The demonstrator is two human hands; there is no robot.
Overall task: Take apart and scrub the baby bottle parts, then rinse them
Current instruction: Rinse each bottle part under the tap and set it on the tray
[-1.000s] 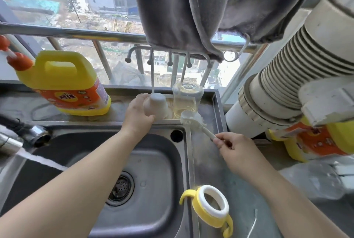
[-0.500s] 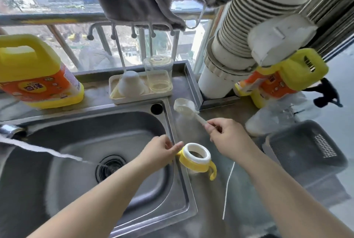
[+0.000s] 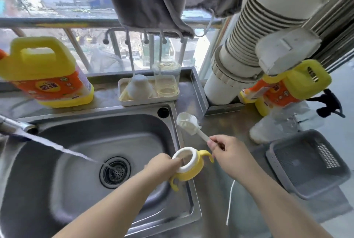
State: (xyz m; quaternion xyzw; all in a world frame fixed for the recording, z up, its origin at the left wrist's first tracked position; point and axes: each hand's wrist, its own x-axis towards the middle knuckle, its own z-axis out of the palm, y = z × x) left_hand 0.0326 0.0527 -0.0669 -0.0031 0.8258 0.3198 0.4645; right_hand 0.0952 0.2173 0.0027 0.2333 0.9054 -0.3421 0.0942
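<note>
Left hand pinches collar; right hand grips brush

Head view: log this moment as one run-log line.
left hand grips yellow handled bottle collar with white ring | right hand holds white bottle brush | tap water running into steel sink

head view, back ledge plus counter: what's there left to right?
Detergent jug → drying tray holding a white cup then a clear bottle → white pipe → second detergent jug → grey basket.
</note>
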